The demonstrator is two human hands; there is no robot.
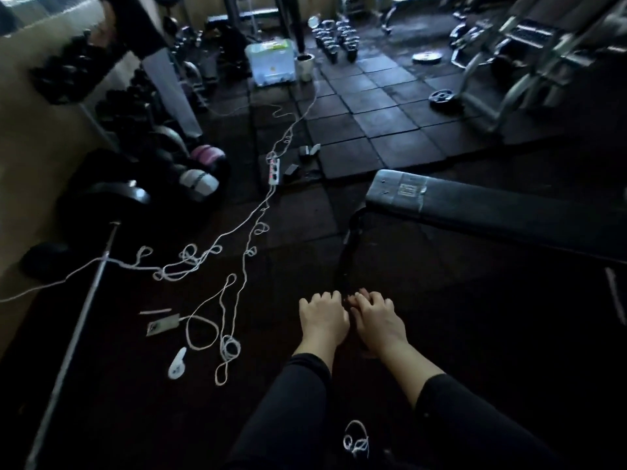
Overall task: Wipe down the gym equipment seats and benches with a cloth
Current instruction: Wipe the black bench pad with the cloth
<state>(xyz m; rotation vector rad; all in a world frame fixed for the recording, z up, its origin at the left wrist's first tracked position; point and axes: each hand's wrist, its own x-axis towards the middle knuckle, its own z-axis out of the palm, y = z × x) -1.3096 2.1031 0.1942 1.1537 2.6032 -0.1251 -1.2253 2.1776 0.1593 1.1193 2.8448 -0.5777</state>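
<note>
We hold our left hand (324,318) and right hand (378,322) side by side, fingers curled; whether they grip a cloth, we cannot tell. The white cable (237,232) looped beside the bench (492,206) could trip us.

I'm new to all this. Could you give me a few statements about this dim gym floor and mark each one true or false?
1. A white cord lies in loops across the floor. True.
2. The bench stands left of the hands. False: it is up and to the right.
3. The left hand and right hand are close together. True.
4. The clear plastic box sits on the bench. False: it stands on the floor, far back.
5. A power strip lies on the floor. True.
</note>
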